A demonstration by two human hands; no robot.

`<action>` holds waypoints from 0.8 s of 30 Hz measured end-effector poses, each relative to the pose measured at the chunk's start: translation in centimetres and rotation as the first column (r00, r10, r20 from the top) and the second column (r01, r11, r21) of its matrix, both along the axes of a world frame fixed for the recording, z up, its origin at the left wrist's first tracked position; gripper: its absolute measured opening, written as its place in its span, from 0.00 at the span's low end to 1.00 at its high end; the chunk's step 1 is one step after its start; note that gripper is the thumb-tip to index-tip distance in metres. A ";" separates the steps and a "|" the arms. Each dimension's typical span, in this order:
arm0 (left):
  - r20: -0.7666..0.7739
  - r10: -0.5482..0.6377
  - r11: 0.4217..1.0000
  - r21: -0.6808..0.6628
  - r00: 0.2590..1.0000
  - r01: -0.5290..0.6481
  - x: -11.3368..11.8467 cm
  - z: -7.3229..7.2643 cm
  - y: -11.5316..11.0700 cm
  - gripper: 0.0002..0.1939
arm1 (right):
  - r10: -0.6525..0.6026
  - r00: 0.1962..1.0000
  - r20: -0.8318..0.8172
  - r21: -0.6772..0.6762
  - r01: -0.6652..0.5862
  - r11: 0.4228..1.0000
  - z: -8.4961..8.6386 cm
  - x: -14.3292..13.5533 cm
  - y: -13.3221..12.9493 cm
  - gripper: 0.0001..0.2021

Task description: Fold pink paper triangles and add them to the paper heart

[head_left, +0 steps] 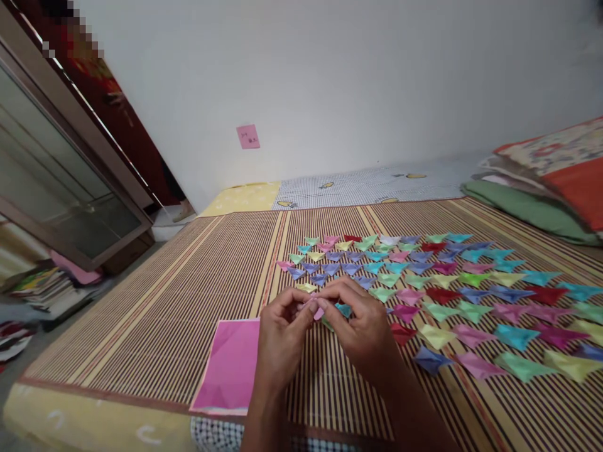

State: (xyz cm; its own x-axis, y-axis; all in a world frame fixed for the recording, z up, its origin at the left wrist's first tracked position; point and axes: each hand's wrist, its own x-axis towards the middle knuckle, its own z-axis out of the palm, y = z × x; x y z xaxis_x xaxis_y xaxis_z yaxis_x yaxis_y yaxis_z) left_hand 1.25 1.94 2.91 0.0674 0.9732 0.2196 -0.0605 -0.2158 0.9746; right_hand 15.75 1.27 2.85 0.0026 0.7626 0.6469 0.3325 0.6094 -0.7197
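Between the fingertips of both hands is a small piece of pink folded paper, mostly covered by the fingers. My left hand pinches it from the left, and my right hand grips it from the right, thumbs close together. Rows of small folded paper boats in many colours lie on the striped mat beyond and to the right of my hands. Beside my left wrist rests a flat magenta sheet of paper, partly hidden by the forearm.
The striped bamboo mat covers a bed with a patterned sheet. Folded bedding is piled at the right. A pink note sticks to the wall. At the left are a glass-panelled door, stacked books and a person's foot.
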 end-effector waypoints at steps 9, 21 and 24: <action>-0.005 0.009 0.999 0.053 1.000 -0.009 0.1 0.2 -0.2 0.06 | -0.035 0.999 0.027 0.032 0.034 0.999 0.1 -0.2 -0.1 0.06; 0.009 0.037 0.997 0.072 0.999 -0.038 0.7 0.3 -0.2 0.05 | -0.088 0.996 0.012 0.057 0.087 0.995 -0.1 -0.5 0.1 0.09; 0.014 0.044 0.996 0.080 0.999 -0.045 0.8 0.3 -0.2 0.05 | -0.120 0.993 0.021 0.066 0.118 0.991 -0.3 -0.6 0.2 0.08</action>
State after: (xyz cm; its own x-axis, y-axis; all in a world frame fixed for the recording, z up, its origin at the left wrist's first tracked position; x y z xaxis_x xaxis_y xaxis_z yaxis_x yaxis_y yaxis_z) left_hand 2.06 1.78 3.21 0.0218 0.9545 0.2975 -0.0605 -0.2957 0.9533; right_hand 15.18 1.44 2.56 0.0745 0.7147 0.6954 0.4226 0.6090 -0.6712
